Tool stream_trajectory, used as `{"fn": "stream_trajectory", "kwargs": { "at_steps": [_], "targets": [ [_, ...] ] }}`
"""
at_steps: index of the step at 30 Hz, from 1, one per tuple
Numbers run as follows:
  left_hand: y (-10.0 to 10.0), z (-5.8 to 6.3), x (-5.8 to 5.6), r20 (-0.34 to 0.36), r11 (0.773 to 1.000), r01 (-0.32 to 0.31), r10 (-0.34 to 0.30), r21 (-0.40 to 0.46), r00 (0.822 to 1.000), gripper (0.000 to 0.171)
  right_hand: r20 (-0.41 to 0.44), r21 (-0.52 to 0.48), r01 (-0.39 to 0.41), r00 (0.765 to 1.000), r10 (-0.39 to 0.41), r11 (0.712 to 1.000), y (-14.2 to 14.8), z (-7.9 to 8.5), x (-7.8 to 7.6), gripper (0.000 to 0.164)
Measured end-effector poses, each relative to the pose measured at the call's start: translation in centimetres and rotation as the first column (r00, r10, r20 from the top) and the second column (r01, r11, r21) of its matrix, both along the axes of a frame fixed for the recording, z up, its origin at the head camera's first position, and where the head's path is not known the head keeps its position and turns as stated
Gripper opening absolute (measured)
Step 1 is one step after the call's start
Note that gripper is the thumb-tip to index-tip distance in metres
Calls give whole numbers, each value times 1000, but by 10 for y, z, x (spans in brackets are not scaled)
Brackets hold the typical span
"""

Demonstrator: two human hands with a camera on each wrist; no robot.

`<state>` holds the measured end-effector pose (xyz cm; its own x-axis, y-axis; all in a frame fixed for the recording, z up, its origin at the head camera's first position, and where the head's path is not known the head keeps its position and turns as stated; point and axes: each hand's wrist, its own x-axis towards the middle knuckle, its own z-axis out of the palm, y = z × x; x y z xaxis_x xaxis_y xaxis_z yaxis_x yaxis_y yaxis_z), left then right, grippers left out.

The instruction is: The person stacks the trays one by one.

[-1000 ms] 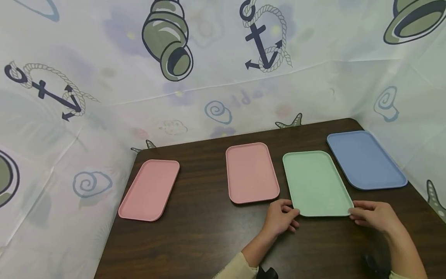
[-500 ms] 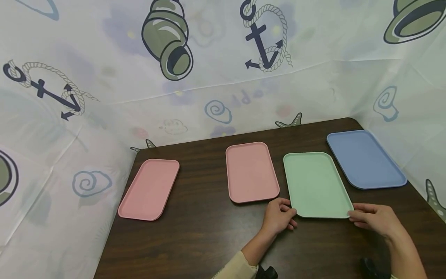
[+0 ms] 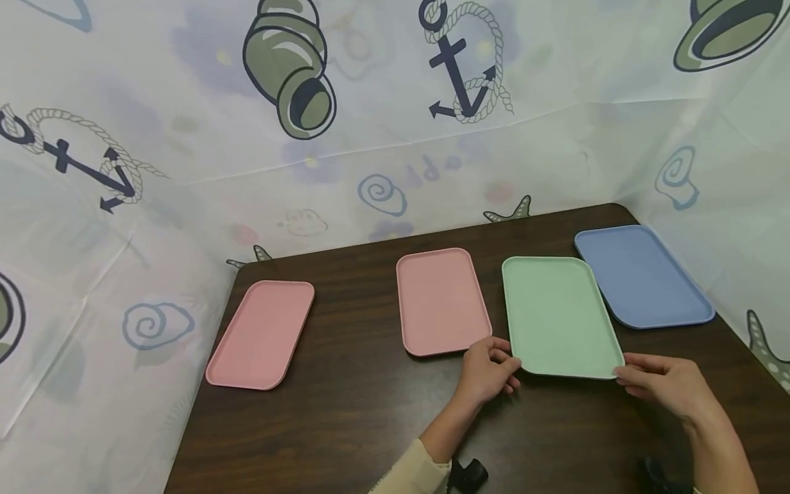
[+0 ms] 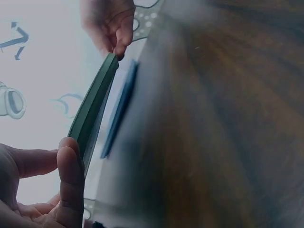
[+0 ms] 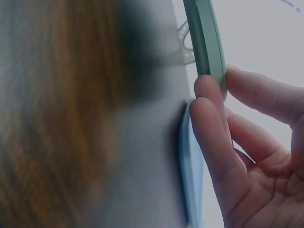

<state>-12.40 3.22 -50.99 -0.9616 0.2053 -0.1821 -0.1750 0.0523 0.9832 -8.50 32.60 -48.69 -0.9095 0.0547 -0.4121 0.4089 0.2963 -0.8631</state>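
Observation:
Both hands hold a light green rectangular tray [image 3: 561,317] by its near corners. My left hand [image 3: 486,370] pinches the near left corner, and my right hand [image 3: 663,384] pinches the near right one. In the left wrist view the green tray [image 4: 94,104] is edge-on and raised off the table, with thumb and fingers on either side of its rim. The right wrist view shows the green tray's edge [image 5: 206,40] between thumb and fingertips. Part of the blue tray [image 3: 644,276] is covered by the green tray's right edge in the head view.
A pink tray [image 3: 443,300] lies just left of the green one. Another pink tray [image 3: 262,335] is near the left edge of the dark wooden table [image 3: 345,425]. Patterned white cloth [image 3: 395,103] hangs behind and at both sides.
The green tray has risen off the table in both hands, and its far right side now overlaps the blue tray in view. The head view has shifted slightly. Other trays stay put.

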Motion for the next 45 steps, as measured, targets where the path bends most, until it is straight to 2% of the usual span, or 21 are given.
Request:
{"fn": "stream_trajectory", "kwargs": {
  "at_steps": [7,13,17,26,35,45],
  "targets": [
    [-17,15,-1,-39,1000,3,-3,4,999,22,-96,5,13,995,-13,1000,-17,9,3,69],
    [-34,30,0,-66,1000,-11,12,15,998,23,-176,-3,13,984,-14,1000,-35,17,1,67],
    [-48,35,0,-79,999,-31,33,34,996,23,-220,-3,6,976,-7,1000,-49,25,-2,66],
    [-87,39,4,-73,997,-64,67,38,995,27,-291,-37,-28,957,16,999,-87,34,-9,59],
    [-117,40,6,-69,998,-69,69,10,995,29,-329,-69,-36,944,11,997,-113,28,-19,52],
    [-146,32,5,-70,996,-80,82,38,994,34,-341,-104,-71,940,32,992,-139,24,-30,46]
  ]
}}
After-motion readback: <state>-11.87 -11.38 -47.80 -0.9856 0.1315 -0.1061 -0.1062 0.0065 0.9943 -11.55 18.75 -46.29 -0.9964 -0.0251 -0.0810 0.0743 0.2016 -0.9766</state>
